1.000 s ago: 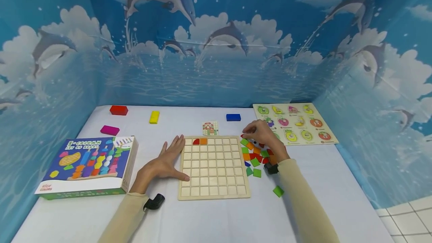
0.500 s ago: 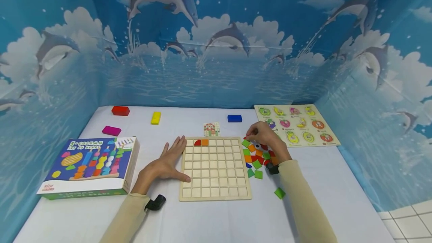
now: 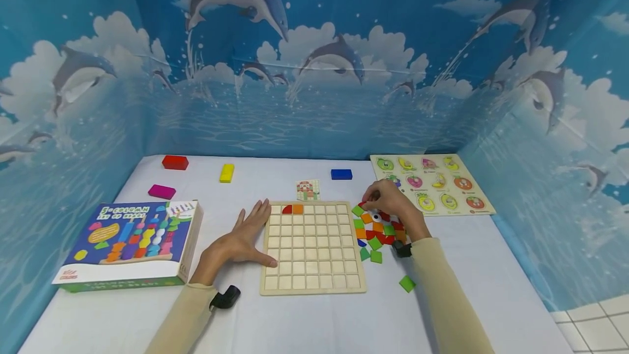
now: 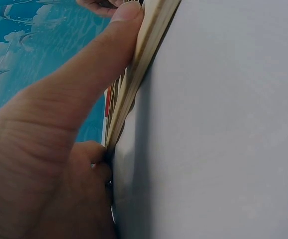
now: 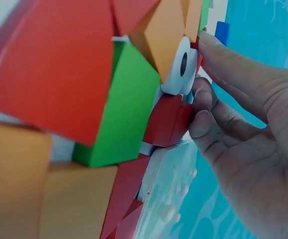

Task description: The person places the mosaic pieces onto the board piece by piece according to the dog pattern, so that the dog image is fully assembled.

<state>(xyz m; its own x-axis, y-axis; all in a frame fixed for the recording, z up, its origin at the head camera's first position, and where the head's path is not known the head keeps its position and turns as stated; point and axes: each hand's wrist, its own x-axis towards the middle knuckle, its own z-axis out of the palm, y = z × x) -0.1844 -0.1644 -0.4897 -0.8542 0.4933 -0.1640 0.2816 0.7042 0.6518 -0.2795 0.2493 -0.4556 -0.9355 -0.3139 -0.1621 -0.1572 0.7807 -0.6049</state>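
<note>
The board point(image 3: 312, 242) is spanned at its left edge by the spread left hand point(image 3: 239, 241), presumably for steadiness, while a red piece point(image 3: 362, 204) is pinched by the right hand point(image 3: 395, 202) at the pile point(image 3: 377, 227), placed alongside apparently for reach.

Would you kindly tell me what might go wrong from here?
The red piece pinched by the right hand might slip into the crowded pile. The right sleeve could brush the lone green square beside it. If the left hand nudges the board, its two placed pieces might shift.
</note>
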